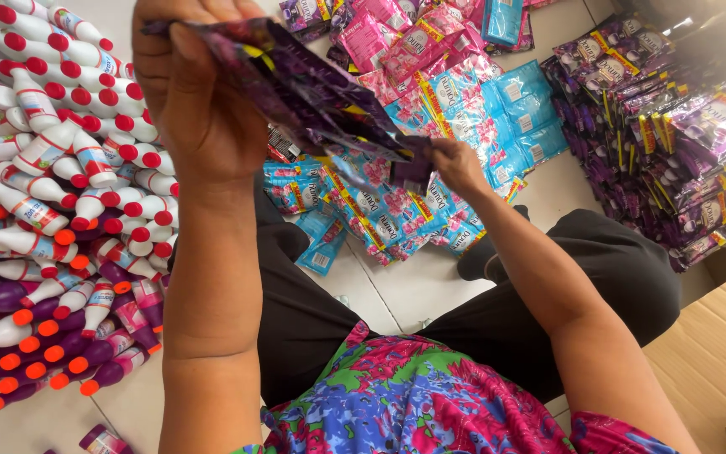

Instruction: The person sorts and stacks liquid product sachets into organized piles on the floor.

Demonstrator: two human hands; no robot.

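A strip of purple sachets [316, 88] stretches between my two hands above my lap. My left hand [195, 92], raised high, grips the strip's upper end. My right hand [457, 166], lower and further out, pinches its lower end. Beneath the strip lie blue sachets [363, 206] with pink flowers, heaped on the tiled floor. I sit with black trousers and a flowered shirt [413, 399] showing.
Many small white bottles with red caps [43, 126] lie piled at the left, with purple and pink ones [68, 336] nearer me. Pink sachets [396, 38] and more blue ones [506, 118] lie ahead. A big stack of purple sachets [674, 143] fills the right. Cardboard [716, 353] lies at lower right.
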